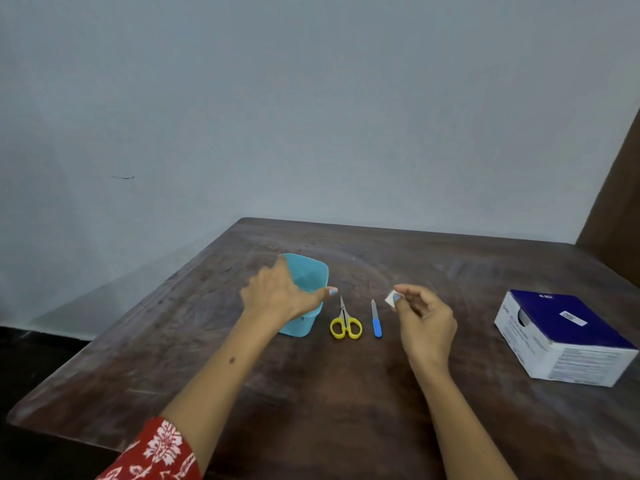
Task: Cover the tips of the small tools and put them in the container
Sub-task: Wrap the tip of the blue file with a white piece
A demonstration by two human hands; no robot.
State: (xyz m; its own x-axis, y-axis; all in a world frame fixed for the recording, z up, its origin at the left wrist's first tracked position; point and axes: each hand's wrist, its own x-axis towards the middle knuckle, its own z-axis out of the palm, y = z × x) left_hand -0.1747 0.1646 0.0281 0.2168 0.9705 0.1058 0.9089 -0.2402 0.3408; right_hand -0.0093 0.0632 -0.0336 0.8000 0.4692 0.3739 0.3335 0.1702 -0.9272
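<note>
Between right-hand fingers [401, 295], small white piece [390, 299]

light: dim, even, soft | shadows: faint | focus: slightly soft throughout | edges: wide-angle bending

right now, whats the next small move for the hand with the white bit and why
Probably bring the right hand and its pinched white piece to the nail file tip just beside it; the file and scissors lie bare-tipped outside the container.
</note>
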